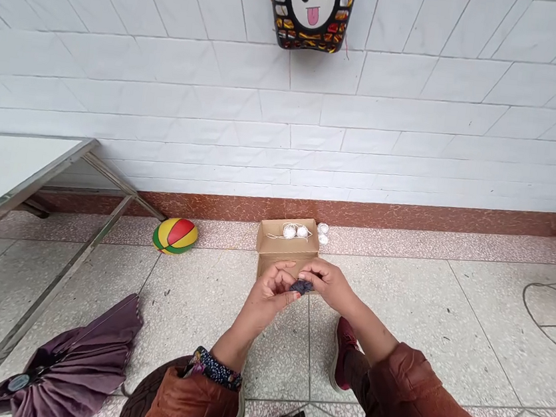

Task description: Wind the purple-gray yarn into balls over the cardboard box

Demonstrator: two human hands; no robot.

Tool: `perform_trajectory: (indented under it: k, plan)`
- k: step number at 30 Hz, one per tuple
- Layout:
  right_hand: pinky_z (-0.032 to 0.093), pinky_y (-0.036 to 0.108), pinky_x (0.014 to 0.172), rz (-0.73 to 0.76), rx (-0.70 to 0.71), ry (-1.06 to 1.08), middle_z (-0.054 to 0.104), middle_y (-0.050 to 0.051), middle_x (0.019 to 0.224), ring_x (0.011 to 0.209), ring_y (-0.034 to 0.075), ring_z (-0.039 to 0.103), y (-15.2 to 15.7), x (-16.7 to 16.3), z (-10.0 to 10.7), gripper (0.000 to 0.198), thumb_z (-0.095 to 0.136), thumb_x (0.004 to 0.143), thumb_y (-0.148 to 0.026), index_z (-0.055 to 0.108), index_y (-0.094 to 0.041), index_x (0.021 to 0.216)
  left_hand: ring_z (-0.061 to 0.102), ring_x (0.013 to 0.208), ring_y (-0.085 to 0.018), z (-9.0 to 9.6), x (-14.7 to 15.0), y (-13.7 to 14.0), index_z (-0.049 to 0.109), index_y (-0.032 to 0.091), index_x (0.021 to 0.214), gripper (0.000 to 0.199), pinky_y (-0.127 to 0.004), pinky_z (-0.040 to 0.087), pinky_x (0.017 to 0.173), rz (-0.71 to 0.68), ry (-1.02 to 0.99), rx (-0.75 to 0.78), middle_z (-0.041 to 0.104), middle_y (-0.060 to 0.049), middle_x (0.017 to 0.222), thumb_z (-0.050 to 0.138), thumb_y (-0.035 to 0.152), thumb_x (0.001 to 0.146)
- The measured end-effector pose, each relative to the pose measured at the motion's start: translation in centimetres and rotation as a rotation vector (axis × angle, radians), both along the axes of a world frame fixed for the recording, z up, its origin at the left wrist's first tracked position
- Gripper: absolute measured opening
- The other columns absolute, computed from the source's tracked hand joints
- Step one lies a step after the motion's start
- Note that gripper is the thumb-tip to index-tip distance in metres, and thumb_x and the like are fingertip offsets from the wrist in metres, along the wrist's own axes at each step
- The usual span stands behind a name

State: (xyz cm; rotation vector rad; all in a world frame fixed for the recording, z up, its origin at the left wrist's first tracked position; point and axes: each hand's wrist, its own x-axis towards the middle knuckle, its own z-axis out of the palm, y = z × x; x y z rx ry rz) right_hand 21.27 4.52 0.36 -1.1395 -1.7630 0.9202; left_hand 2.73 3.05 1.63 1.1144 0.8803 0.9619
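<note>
Between my two hands is a small dark grey-blue bundle, perhaps yarn or cloth (301, 287); its exact kind is hard to make out. My left hand (275, 288) pinches it from the left, thumb below and fingers curled above. From the right, the fingertips of my right hand (324, 282) close on its upper edge. Just beyond the hands, a cardboard box (281, 248) stands open on the floor, its near part partly covered by my hands. White balls of string (289, 231) lie in its far part, with loose strands. More white balls (323, 230) rest beside its right edge.
A colourful ball (175, 235) lies left of the box. A purple umbrella (82, 360) and a metal-framed table (77, 145) are at the left. A black basket (310, 11) hangs on the tiled wall. A wire ring (529, 297) is at the right.
</note>
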Motion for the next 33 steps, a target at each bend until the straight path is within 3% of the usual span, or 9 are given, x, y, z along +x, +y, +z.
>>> perform_trajectory:
  k: [3,7,14,20,25,29,33]
  plan:
    - [0.047,0.026,0.068,0.004,-0.030,-0.021,0.065,0.000,0.076,0.071,0.015,0.059,-0.2,-0.1,-0.3,0.019,0.053,0.099,-0.024,0.066,-0.020,0.085,0.058,0.077,-0.012,0.3,0.7,0.4,0.068,0.021,0.112,0.047,-0.025,0.043,0.072,0.064,-0.122,-0.110,0.066,0.000,0.086,0.086,0.034,0.070]
    - [0.048,0.030,0.079,0.008,0.096,-0.116,0.069,0.004,0.090,0.085,0.018,0.063,-1.0,0.5,0.2,0.015,0.051,0.099,-0.022,0.065,-0.021,0.095,0.058,0.078,-0.013,0.7,1.6,1.5,0.072,0.019,0.103,0.040,-0.025,0.044,0.070,0.123,-0.145,-0.185,0.068,-0.003,0.094,0.086,0.036,0.069]
    - [0.048,0.028,0.073,0.030,0.201,-0.170,0.064,0.002,0.085,0.077,0.016,0.060,-2.1,2.3,3.5,0.009,0.055,0.098,-0.020,0.064,-0.021,0.095,0.053,0.068,-0.011,2.1,3.6,3.7,0.072,0.016,0.092,0.029,-0.024,0.041,0.064,0.129,-0.009,-0.038,0.066,0.000,0.080,0.079,0.027,0.067]
    - [0.049,0.030,0.076,-0.105,0.336,-0.109,0.064,0.004,0.087,0.084,0.019,0.061,-2.0,3.5,5.8,0.014,0.056,0.100,-0.026,0.068,-0.023,0.094,0.051,0.062,-0.010,2.6,5.3,2.2,0.069,0.016,0.085,0.026,-0.023,0.037,0.061,0.015,0.100,0.102,0.060,0.003,0.069,0.081,0.026,0.064]
    - [0.046,0.029,0.069,-0.311,0.281,-0.004,0.062,0.003,0.078,0.074,0.018,0.059,-1.0,2.7,5.5,0.014,0.058,0.095,-0.027,0.068,-0.022,0.086,0.045,0.055,-0.009,2.4,5.8,0.4,0.069,0.015,0.092,0.031,-0.022,0.033,0.057,0.015,0.052,0.109,0.051,0.006,0.059,0.080,0.029,0.067]
    - [0.045,0.027,0.064,-0.343,0.236,0.077,0.063,0.002,0.078,0.066,0.015,0.055,0.0,1.1,5.8,0.016,0.059,0.092,-0.030,0.068,-0.021,0.083,0.057,0.063,-0.013,2.9,5.3,1.2,0.071,0.014,0.101,0.039,-0.027,0.046,0.065,0.025,0.012,0.085,0.062,0.001,0.067,0.080,0.035,0.070]
    - [0.044,0.026,0.061,-0.325,0.166,0.204,0.062,0.001,0.078,0.063,0.014,0.053,1.7,0.9,6.9,0.018,0.061,0.090,-0.036,0.066,-0.020,0.083,0.060,0.068,-0.014,4.6,4.8,3.1,0.072,0.013,0.101,0.043,-0.029,0.050,0.069,-0.010,-0.012,0.089,0.066,-0.001,0.074,0.083,0.038,0.068]
